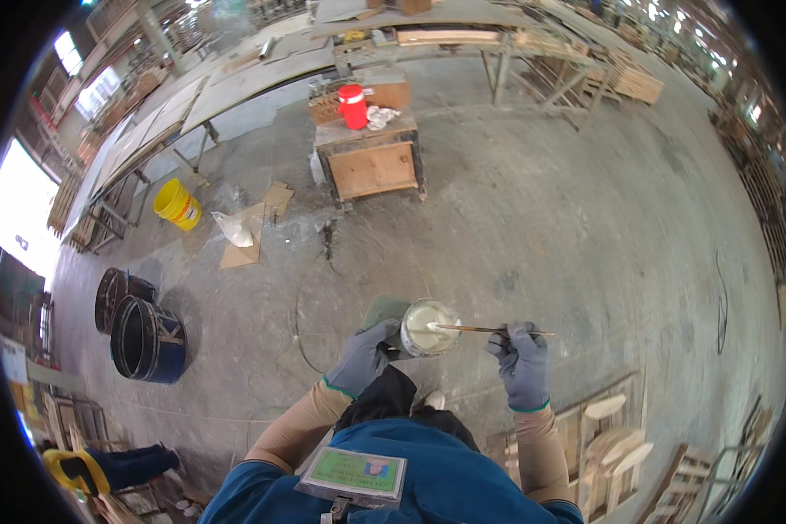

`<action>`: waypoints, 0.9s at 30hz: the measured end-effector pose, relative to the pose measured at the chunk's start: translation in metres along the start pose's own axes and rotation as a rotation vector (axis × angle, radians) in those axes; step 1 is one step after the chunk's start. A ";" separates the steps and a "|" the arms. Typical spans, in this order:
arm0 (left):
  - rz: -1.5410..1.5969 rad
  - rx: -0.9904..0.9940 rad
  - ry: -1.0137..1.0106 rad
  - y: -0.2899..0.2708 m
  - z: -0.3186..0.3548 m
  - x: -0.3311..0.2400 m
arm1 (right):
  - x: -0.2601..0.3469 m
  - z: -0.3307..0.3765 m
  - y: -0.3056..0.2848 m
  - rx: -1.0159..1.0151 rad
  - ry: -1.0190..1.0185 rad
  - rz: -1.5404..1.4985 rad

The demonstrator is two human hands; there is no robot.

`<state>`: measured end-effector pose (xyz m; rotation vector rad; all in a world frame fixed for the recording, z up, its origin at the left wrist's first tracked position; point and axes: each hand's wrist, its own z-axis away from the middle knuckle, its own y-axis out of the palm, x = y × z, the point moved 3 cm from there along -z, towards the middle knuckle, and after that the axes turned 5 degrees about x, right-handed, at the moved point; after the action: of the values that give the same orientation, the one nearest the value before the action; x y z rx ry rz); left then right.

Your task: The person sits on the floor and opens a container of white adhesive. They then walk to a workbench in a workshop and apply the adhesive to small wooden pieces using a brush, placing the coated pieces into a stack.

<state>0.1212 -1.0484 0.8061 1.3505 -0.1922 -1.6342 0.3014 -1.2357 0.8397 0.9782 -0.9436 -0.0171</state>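
My left hand [362, 360], in a grey glove with a green cuff, is closed at the left side of a round, light-walled container [431, 348]. Whitish, creamy liquid [424, 316] lies inside it. A flat grey-green piece [384, 309] shows just beyond the left fingers; whether they grip it too I cannot tell. In my right hand [523, 362], gloved alike, the fingers pinch the brown handle of a thin brush [473, 328]. The brush lies nearly level, its tip over the liquid and its handle end poking out to the right of the hand.
Ahead stands a wooden cabinet [375, 170] bearing a red jug [352, 106] and crumpled white cloth [382, 117]. To the left are a yellow bucket [177, 205], cardboard [243, 253] and dark blue drums [153, 341]. Wooden pieces [616, 445] lie near right; a person [105, 467] is lower left.
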 end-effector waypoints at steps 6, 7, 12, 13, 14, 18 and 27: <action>0.098 -0.072 0.157 -0.035 -0.078 -0.072 | -0.022 -0.135 0.063 0.126 0.108 -0.055; 0.119 -0.059 0.170 -0.038 -0.095 -0.088 | -0.025 -0.158 0.070 0.118 0.098 -0.046; -0.039 -0.065 0.269 -0.081 -0.187 -0.164 | -0.036 -0.276 0.125 0.156 0.005 0.013; -0.078 -0.075 0.272 -0.087 -0.204 -0.181 | -0.035 -0.298 0.143 0.161 -0.033 0.080; -0.066 -0.070 0.287 -0.095 -0.224 -0.202 | -0.032 -0.321 0.163 0.167 -0.070 0.146; -0.011 -0.109 0.283 -0.093 -0.288 -0.287 | -0.014 -0.385 0.228 0.303 -0.271 0.597; 0.041 -0.199 0.298 -0.126 -0.413 -0.377 | -0.022 -0.567 0.285 0.213 -0.114 0.299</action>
<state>0.3572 -0.5264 0.8233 1.4058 0.1168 -1.3595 0.5676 -0.6638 0.9081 1.0303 -1.2077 0.2869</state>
